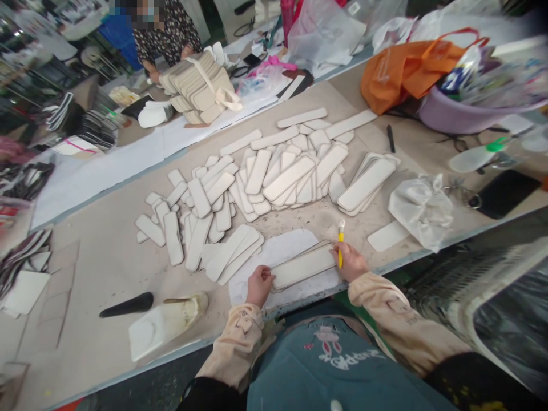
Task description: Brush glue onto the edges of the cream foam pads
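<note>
Near the table's front edge lies a small stack of long, pale strips with rounded ends (303, 267), on a sheet of white paper (295, 242). My left hand (259, 285) has its fingers pinched at the left end of the top strip. At the stack's right end, my right hand (351, 262) is closed around a yellow-handled brush (341, 245) with its pale tip pointing up. Its fingertips also touch the strip's end. Just left of the paper, several similar strips (235, 251) are fanned out.
A large loose heap of pale strips (257, 177) covers the middle of the table. A cut-open white container (166, 322) and a black-handled tool (126, 305) lie front left. To the right are a silvery bag (422, 211), a phone (507, 194) and a purple basin (458, 114). A person (165, 34) works opposite.
</note>
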Demonstrator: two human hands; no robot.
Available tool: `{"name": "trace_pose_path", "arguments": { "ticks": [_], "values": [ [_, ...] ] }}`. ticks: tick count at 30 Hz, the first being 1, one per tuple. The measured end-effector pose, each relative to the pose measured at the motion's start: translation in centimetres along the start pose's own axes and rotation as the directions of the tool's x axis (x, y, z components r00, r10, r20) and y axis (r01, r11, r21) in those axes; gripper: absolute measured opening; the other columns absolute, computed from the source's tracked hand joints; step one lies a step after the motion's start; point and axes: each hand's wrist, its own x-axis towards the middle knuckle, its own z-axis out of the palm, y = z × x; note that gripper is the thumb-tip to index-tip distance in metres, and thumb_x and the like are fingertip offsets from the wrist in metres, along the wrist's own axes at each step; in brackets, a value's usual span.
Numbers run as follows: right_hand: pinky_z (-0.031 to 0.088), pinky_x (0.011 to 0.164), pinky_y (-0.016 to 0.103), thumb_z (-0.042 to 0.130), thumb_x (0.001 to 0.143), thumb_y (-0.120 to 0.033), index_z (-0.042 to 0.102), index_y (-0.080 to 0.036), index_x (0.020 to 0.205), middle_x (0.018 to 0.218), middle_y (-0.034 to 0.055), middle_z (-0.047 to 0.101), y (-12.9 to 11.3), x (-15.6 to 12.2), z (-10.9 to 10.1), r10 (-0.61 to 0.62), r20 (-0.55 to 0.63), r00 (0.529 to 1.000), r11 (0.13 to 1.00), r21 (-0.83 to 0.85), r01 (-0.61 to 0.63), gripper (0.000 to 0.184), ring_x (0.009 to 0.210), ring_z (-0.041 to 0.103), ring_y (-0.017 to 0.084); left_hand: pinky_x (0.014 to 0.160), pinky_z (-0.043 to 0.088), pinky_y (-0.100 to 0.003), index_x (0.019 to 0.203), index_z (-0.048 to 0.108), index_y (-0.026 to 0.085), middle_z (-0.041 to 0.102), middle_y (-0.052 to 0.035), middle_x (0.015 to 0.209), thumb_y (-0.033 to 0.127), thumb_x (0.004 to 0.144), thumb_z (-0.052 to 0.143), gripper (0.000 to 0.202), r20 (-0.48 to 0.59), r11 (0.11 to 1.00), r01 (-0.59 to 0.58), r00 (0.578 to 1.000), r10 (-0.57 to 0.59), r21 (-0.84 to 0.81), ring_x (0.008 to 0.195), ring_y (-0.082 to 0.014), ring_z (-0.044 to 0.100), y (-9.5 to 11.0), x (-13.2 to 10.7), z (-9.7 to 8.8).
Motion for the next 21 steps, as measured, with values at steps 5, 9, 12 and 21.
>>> {"name": "trace_pose_path", "arguments": {
  "ticks": [5,9,12,21],
  "values": [
    [0.043,0.059,0.030,0.040,0.089,-0.035,0.054,-0.018,0.089,0.076,0.0079,0.060,0.1,0.0,0.0,-0.027,0.005,1.000,0.998,-0.057,0.027,0.022,0.066,0.057,0.021,0.068,0.045,-0.026,0.094,0.057,0.016,0.059,0.0000,0.073,0.021,0.069,0.062,0.025,-0.032,0.997,0.017,0.999,-0.015,0.076,0.065,-0.0122,0.056,0.0,0.1,0.3],
    [0.044,0.060,0.030,0.042,0.089,-0.033,0.053,-0.018,0.091,0.077,0.0080,0.060,0.2,-0.1,0.4,-0.027,0.001,1.000,0.999,-0.040,0.027,0.020,0.068,0.058,0.021,0.073,0.043,-0.029,0.092,0.061,0.014,0.056,-0.0031,0.081,0.022,0.067,0.063,0.026,-0.062,0.987,0.011,0.998,-0.001,0.159,0.073,-0.0144,0.055,-0.2,0.3,0.3],
    [0.046,0.061,0.031,0.042,0.088,-0.033,0.053,-0.018,0.093,0.080,0.0085,0.061,0.2,-0.1,0.5,-0.009,-0.005,1.000,1.000,-0.002,0.009,0.019,0.071,0.059,0.022,0.074,0.042,-0.029,0.087,0.064,0.015,0.054,-0.0028,0.080,0.022,0.068,0.063,0.020,-0.050,0.981,-0.015,0.998,0.025,0.193,0.073,-0.0148,0.054,0.0,0.3,0.2],
    [0.044,0.094,0.043,0.047,0.087,-0.024,0.057,-0.023,0.095,0.100,0.0095,0.064,-3.5,-0.5,-1.1,-0.208,-0.063,0.976,0.968,0.128,0.214,0.013,0.108,0.053,0.024,0.067,0.040,-0.028,0.078,0.056,0.017,0.054,-0.0020,0.075,0.028,0.071,0.056,0.013,-0.049,0.955,-0.099,0.992,0.117,0.280,0.071,-0.0171,0.054,-0.3,0.3,0.3]
  ]
}}
